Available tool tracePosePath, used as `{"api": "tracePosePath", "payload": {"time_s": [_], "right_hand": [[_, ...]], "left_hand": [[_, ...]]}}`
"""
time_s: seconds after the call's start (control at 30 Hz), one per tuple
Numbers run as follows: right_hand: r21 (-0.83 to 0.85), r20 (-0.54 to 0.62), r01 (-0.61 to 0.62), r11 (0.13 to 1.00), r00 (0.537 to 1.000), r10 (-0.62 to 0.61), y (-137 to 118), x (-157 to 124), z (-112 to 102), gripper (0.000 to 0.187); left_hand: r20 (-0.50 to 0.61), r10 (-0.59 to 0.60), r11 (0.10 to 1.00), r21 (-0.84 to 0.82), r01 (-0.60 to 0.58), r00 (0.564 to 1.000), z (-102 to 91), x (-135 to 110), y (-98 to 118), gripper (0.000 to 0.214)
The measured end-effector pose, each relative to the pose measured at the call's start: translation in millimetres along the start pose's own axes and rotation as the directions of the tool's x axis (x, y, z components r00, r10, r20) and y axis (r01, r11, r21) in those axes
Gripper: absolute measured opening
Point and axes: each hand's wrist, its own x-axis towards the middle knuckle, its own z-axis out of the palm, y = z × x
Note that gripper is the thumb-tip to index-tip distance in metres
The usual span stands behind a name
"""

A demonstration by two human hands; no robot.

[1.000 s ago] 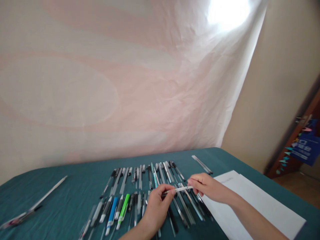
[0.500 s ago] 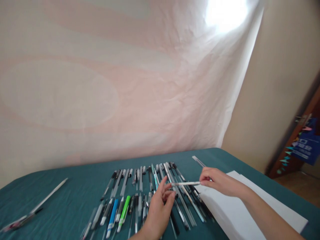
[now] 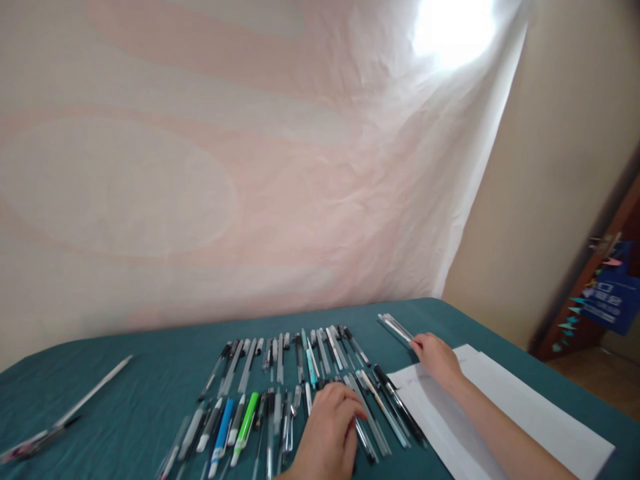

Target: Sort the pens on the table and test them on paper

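Several pens [image 3: 280, 380] lie in rows on the teal cloth [image 3: 140, 393]. My left hand [image 3: 330, 430] rests on the near end of the rows with its fingers curled down onto the pens; what they grip is hidden. My right hand [image 3: 436, 355] reaches to the far right. Its closed fingertips meet the near end of a white pen [image 3: 397, 327], which lies in a small separate group of thin pens. My right forearm crosses the white paper sheets [image 3: 530, 413].
A long white pen [image 3: 95, 390] and a dark one [image 3: 30, 445] lie apart at the far left. A pale sheet hangs behind the table. At the right are a beige wall and a doorway with blue decorations [image 3: 607, 297].
My right hand pulled the white pen out of my left hand and carried it right and away to the small group. My left hand dropped back onto the pen rows and curled.
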Motion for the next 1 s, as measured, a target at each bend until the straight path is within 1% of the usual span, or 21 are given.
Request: {"api": "tracePosePath", "payload": {"time_s": [0.07, 0.13, 0.27, 0.5, 0.8, 1.0], "right_hand": [[-0.046, -0.022, 0.003, 0.999, 1.000, -0.004, -3.0, -1.5, 3.2, 0.023], [-0.085, -0.039, 0.004, 0.996, 0.999, -0.008, -4.5, -2.8, 5.7, 0.022], [-0.135, -0.049, 0.005, 0.991, 0.999, -0.012, -4.1, -4.9, 9.4, 0.020], [-0.167, -0.060, 0.029, 0.985, 0.997, -0.040, -4.3, -5.6, 12.0, 0.022], [-0.166, -0.083, 0.032, 0.986, 0.995, -0.046, -5.1, -7.0, 13.1, 0.022], [-0.093, -0.068, 0.038, 0.995, 0.997, -0.044, -10.9, -9.4, 6.3, 0.023]], "left_hand": [[0.043, 0.058, 0.997, 0.042, -0.059, 0.997, 1.1, -1.1, -1.8, 0.026], [0.074, 0.080, 0.994, 0.073, -0.085, 0.994, 1.4, -1.4, -2.7, 0.027], [0.095, 0.078, 0.991, 0.100, -0.087, 0.992, 1.2, -1.2, -2.8, 0.025], [0.108, 0.064, 0.991, 0.109, -0.076, 0.992, 2.8, -2.2, -3.9, 0.025], [0.121, 0.060, 0.990, 0.123, -0.074, 0.991, 1.2, -0.9, -2.3, 0.024], [0.127, 0.051, 0.989, 0.133, -0.068, 0.991, 0.6, -1.7, -2.0, 0.024]]}}
